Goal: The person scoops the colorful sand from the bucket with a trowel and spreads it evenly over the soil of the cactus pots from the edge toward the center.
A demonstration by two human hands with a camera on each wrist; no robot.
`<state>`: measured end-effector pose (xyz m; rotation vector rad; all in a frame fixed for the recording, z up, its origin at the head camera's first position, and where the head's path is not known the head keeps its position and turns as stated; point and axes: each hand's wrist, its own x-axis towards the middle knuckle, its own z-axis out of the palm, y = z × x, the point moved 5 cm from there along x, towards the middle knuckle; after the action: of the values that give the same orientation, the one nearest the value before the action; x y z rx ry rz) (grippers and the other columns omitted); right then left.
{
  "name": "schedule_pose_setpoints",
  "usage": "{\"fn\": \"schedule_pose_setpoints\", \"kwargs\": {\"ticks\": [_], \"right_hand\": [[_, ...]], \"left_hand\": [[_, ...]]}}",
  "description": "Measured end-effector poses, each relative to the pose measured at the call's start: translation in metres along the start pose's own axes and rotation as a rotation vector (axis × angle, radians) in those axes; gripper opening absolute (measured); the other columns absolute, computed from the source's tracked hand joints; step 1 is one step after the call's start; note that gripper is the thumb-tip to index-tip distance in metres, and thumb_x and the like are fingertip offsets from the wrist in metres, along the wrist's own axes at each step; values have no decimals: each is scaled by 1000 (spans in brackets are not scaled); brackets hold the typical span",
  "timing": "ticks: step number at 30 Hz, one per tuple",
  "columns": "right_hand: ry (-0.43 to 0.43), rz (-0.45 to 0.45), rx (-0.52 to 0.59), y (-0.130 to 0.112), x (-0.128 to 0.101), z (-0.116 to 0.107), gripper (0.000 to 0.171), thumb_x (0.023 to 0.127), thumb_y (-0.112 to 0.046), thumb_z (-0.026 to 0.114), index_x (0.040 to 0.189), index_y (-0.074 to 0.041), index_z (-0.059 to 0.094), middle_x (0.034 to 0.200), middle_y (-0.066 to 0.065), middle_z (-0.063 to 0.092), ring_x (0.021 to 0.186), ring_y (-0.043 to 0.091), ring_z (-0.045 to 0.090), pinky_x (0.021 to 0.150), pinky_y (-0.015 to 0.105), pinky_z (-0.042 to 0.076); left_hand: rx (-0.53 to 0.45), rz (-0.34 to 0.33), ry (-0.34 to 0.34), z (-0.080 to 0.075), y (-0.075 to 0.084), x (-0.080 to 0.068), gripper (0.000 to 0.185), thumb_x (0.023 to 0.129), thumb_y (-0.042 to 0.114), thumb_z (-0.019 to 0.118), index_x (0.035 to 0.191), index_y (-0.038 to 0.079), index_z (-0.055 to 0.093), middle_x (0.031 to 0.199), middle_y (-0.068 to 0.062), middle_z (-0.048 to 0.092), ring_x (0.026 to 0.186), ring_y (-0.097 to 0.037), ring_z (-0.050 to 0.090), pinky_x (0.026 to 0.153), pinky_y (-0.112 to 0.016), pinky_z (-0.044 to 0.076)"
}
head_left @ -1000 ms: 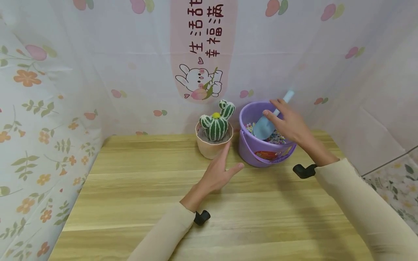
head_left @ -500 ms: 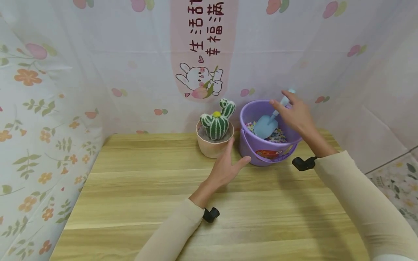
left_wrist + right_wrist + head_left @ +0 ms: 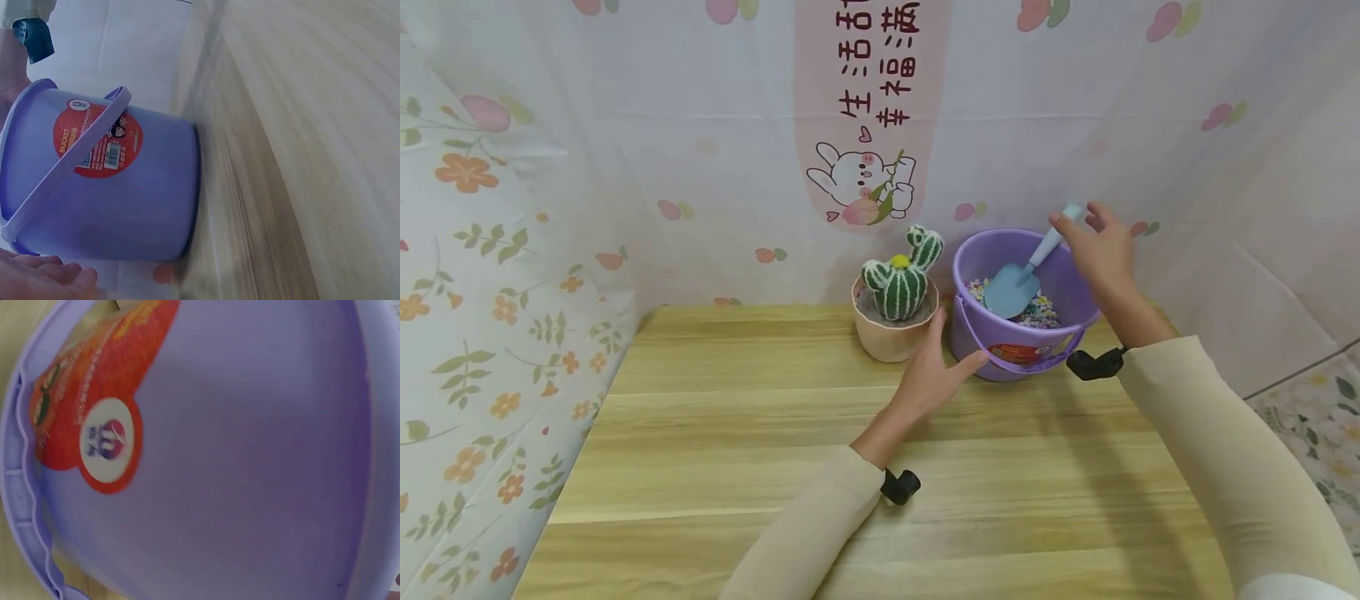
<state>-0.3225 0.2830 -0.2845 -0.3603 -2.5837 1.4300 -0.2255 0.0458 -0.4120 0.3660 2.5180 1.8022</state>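
A purple bucket [image 3: 1000,337] with a red label stands at the back of the wooden table [image 3: 737,433]. Coloured bits [image 3: 1043,310] lie inside it, and a light blue scoop [image 3: 1017,288] leans there with its handle up to the right. My right hand [image 3: 1097,250] hovers at the handle's tip with fingers spread, and one fingertip is at the tip. My left hand [image 3: 936,375] lies flat and relaxed between the cactus pot [image 3: 891,340] and the bucket, thumb close to the bucket's base. The left wrist view shows the bucket [image 3: 106,187] side-on, with fingertips [image 3: 44,281] below it. The bucket wall [image 3: 250,456] fills the right wrist view.
A knitted green cactus [image 3: 901,279] sits in the peach pot just left of the bucket. Floral cloth walls [image 3: 512,208] close in the table at the left, back and right. Bare wood stretches across the front and left.
My right hand moved from over the scoop's blade up and right to the handle's tip. My left hand slid forward and right, closer to the bucket.
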Motion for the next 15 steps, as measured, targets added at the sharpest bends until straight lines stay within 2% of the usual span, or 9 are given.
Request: {"fn": "schedule_pose_setpoints", "kwargs": {"ticks": [7, 15], "right_hand": [[-35, 66, 119, 5, 13, 1, 94, 85, -59, 62, 157, -19, 16, 162, 9, 18, 140, 29, 36, 110, 39, 37], [-102, 115, 242, 10, 24, 6, 96, 87, -49, 66, 158, -15, 9, 160, 12, 23, 142, 29, 34, 110, 33, 37]], "left_hand": [[-1, 14, 14, 5, 5, 6, 101, 83, 63, 64, 158, 24, 9, 163, 3, 16, 147, -19, 19, 116, -47, 26], [-58, -38, 40, 15, 3, 16, 107, 81, 56, 71, 158, 21, 7, 163, -2, 15, 148, -22, 18, 115, -49, 26]]}}
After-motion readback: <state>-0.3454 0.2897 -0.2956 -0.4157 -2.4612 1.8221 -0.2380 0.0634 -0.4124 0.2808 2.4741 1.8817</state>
